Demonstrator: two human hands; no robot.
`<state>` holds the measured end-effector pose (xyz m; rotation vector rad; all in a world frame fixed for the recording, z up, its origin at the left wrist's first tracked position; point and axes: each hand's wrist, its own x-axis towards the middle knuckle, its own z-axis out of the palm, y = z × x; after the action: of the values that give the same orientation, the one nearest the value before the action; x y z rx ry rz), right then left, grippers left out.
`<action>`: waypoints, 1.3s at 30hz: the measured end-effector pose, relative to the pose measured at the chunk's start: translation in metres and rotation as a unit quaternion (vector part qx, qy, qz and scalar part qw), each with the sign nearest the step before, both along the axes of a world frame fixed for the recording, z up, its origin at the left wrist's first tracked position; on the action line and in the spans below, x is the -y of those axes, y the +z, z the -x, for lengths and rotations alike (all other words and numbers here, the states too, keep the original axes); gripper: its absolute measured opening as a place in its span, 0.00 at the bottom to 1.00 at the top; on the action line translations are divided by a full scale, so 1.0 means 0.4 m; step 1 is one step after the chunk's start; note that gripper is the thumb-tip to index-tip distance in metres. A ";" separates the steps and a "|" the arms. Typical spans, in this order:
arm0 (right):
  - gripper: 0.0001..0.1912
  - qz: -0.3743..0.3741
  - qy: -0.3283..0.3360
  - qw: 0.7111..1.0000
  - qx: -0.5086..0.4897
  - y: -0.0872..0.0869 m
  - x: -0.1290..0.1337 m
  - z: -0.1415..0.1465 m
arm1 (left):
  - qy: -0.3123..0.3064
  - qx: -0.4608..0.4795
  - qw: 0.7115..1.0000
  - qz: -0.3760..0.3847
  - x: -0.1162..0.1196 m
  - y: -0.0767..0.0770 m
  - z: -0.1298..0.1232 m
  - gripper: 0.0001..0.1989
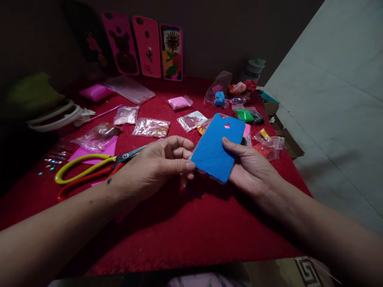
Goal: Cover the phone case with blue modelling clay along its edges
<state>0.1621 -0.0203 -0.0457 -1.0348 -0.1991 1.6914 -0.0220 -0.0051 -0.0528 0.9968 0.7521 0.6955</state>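
Observation:
A phone case (216,153) covered in smooth blue clay is held tilted above the red table. Its camera cutout is near the top, and the lower edge looks uneven. My right hand (251,169) grips it from the right, thumb on the blue face and fingers underneath. My left hand (167,161) pinches the lower left corner between thumb and fingers. Behind my left hand lie large scissors (98,169) with one yellow and one red handle; the hand hides part of the blades.
Decorated phone cases (146,48) lean against the back wall. A clear case (131,89) lies before them. Clay packets, such as a pink one (180,103) and a green one (244,115), are scattered over the red cloth (191,235). A white-rimmed container (56,117) stands left.

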 end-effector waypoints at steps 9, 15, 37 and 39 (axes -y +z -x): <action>0.19 -0.014 0.001 1.000 -0.005 0.000 -0.004 -0.006 | -0.035 -0.003 0.999 0.009 -0.007 0.001 0.005 0.13; 0.16 -0.033 0.086 0.995 -0.033 -0.001 0.007 -0.011 | -0.049 0.044 0.998 0.023 -0.023 -0.018 0.018 0.08; 0.14 -0.180 0.162 0.969 -0.052 -0.009 0.019 -0.024 | 0.100 0.133 0.986 0.021 -0.020 -0.008 0.001 0.08; 0.14 -0.217 0.163 0.962 -0.031 -0.009 0.026 -0.016 | 0.102 0.154 0.982 0.023 -0.023 -0.007 0.001 0.10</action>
<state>0.1686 -0.0305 -0.0494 -0.6429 -0.6995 1.8578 -0.0224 0.0040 -0.0557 0.7521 0.5990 0.9812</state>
